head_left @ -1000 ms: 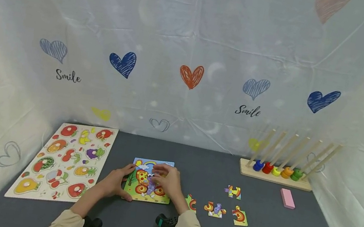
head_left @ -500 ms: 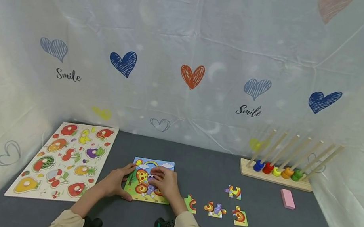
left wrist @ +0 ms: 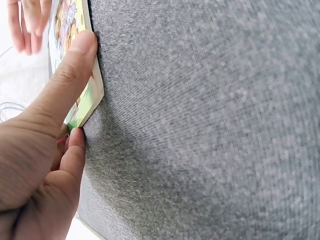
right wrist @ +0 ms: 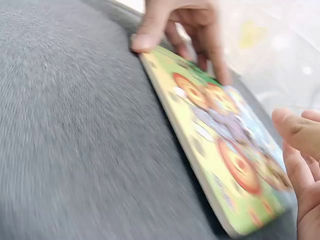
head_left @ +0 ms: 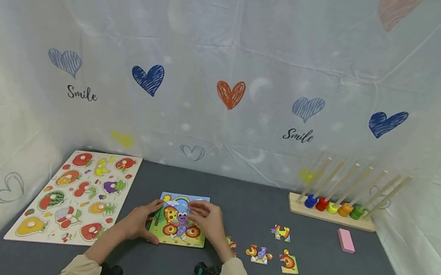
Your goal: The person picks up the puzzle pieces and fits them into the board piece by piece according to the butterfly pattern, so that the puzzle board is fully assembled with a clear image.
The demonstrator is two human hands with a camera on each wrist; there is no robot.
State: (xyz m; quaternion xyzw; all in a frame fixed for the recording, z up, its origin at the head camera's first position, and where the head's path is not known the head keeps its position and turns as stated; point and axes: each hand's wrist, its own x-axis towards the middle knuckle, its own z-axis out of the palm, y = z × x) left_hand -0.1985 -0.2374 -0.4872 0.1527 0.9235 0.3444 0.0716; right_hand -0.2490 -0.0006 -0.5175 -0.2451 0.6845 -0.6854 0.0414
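Observation:
A square jigsaw board [head_left: 175, 231] with a colourful picture of a cartoon animal and orange wheels lies flat on the dark table. My left hand [head_left: 136, 224] holds its left side, the thumb along the near edge and fingertips at the left edge. In the left wrist view the thumb [left wrist: 75, 60] overlaps the board's rim. Over the right part of the picture hovers my right hand [head_left: 208, 222], fingers loosely bent. Nothing shows between its thumb and fingers in the right wrist view, where the board [right wrist: 220, 125] is blurred.
Loose jigsaw pieces lie right of the board: one piece [head_left: 281, 233] farther back, others [head_left: 259, 254] nearer, one partly behind the right wrist. A fruit puzzle board [head_left: 92, 206] is at left. A peg stand with coloured rings [head_left: 330, 215] and a pink block [head_left: 345, 240] are at right.
The right hand first shifts slightly left over the picture, then lifts back to the right, uncovering more of the middle. The left hand stays at the board's left side.

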